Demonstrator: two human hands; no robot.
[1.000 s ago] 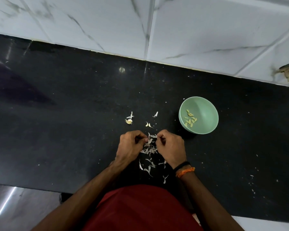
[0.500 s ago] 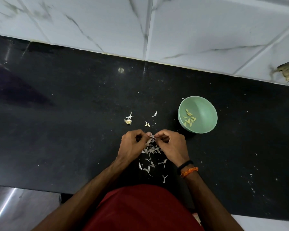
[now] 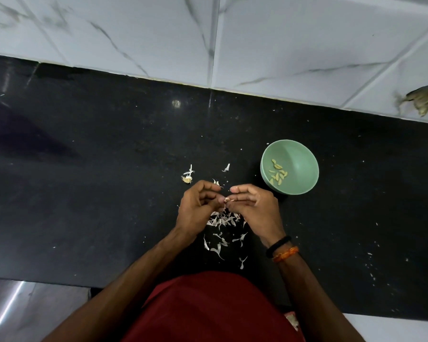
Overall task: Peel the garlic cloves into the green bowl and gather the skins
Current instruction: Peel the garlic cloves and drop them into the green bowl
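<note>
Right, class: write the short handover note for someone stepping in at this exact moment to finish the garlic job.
Left hand and right hand: both pinch one small garlic clove between them, above the counter.
Green bowl: to the right of the hands, several peeled cloves inside.
Skins: loose under and in front of the hands; a few scraps and a root end farther back.
Left: finish this clove, drop it in the bowl, gather the skins.
</note>
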